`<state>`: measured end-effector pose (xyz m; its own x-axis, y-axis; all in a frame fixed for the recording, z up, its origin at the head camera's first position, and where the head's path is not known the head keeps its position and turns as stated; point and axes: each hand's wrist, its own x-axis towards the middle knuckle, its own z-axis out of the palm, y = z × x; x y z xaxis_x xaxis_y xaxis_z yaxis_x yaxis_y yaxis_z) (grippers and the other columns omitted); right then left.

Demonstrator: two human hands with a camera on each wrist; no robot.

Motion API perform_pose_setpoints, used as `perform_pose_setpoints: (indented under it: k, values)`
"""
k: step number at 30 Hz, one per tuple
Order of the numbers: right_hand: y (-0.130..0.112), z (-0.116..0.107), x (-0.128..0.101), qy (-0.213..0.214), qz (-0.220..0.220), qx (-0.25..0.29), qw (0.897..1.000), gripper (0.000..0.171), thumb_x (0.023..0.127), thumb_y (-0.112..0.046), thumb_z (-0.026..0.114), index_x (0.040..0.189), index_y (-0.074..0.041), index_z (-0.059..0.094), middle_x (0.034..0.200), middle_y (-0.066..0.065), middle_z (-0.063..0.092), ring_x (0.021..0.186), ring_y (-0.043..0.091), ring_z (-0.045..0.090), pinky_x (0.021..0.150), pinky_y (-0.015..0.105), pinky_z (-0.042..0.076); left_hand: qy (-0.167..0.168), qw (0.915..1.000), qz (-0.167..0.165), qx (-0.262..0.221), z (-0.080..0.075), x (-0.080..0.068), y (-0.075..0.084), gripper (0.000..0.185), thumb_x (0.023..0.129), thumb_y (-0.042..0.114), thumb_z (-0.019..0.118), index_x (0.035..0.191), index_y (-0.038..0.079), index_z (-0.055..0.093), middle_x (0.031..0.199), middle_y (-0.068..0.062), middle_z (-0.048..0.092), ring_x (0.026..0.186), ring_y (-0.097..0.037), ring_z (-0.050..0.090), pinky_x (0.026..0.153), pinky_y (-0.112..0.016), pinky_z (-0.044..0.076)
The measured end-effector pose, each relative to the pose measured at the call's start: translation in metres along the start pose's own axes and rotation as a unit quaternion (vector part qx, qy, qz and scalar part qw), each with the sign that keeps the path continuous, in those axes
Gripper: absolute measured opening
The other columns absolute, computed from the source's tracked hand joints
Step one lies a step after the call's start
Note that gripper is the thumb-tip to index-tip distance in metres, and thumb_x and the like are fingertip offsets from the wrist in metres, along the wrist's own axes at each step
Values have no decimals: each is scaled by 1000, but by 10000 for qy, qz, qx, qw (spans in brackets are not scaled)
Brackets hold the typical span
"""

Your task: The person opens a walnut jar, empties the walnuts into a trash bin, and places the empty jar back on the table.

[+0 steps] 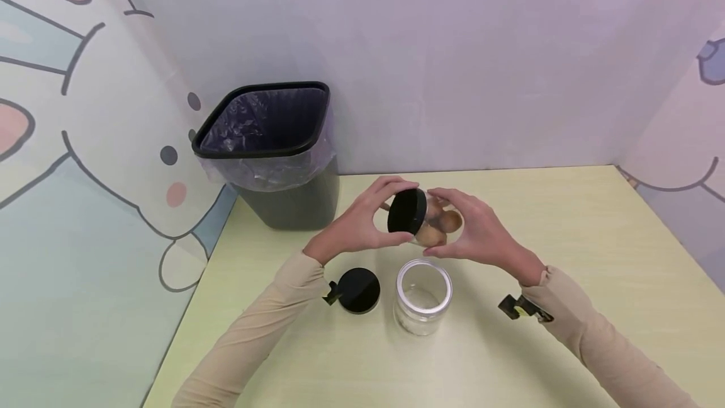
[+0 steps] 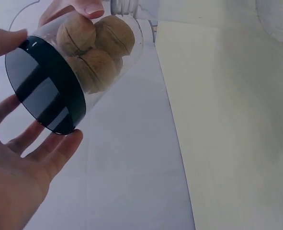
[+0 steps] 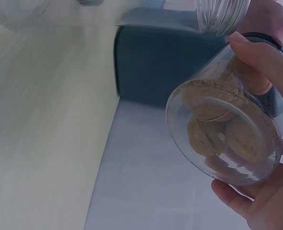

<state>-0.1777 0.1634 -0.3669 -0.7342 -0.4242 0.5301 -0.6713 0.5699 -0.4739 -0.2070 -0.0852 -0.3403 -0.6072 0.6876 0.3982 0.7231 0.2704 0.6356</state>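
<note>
One tilted clear jar [image 2: 132,53], black-lidded, holding brown walnuts [image 2: 96,68]

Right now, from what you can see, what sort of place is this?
Probably an indoor tabletop corner, though which kind of room I can't tell. A pale table meets a plain back wall, cartoon-printed wall at left, with a lined bin standing on it.

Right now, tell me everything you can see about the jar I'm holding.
The jar is a clear, glass-or-plastic-looking cylinder with its black lid on. Brown, walnut-like nuts sit inside, with crumbs around the bottom. It is held tilted above the table, lid toward your left. Your left hand grips the lid end; your right hand holds the clear body.
</note>
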Motion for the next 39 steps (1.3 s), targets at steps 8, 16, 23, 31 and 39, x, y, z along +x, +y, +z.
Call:
perform_pose_setpoints:
  k: [8,16,23,31,39]
  values:
    - [1,-1,-2,31,8,-8,10000,95,51,-38,92,132,-11,51,121,2,60,101,19,58,83,41,46,147,9978,-650,46,3,0,4,69,79,39,74,139,24,44,128,5,45,102,-11,50,73,-24,53]
    - [1,-1,-2,38,-38,25,10000,96,51,-37,92,133,-9,51,122,3,59,102,20,58,85,41,45,-41,9996,-227,153,-1,-2,3,84,72,37,81,143,25,38,141,6,36,127,-10,36,96,-35,42]
    - [2,1,-2,15,25,-22,10000,96,51,-39,92,133,-10,50,123,3,59,104,21,57,85,42,45,-496,9984,230,122,-3,-3,4,84,71,12,78,143,22,37,149,3,27,137,-12,23,106,-41,32]
    - [3,3,-2,20,22,-25,10000,96,51,-39,92,133,-9,51,122,3,59,104,21,57,84,42,45,-563,9979,293,96,-3,-1,1,84,68,1,76,141,20,38,146,-1,29,135,-13,26,104,-38,36]
    - [4,4,-3,-27,53,27,10000,94,53,-39,91,133,-12,51,121,1,60,102,17,57,83,40,46,-378,9990,-149,-180,-3,-2,-3,82,72,26,82,141,21,38,135,4,39,117,-11,41,83,-30,50]
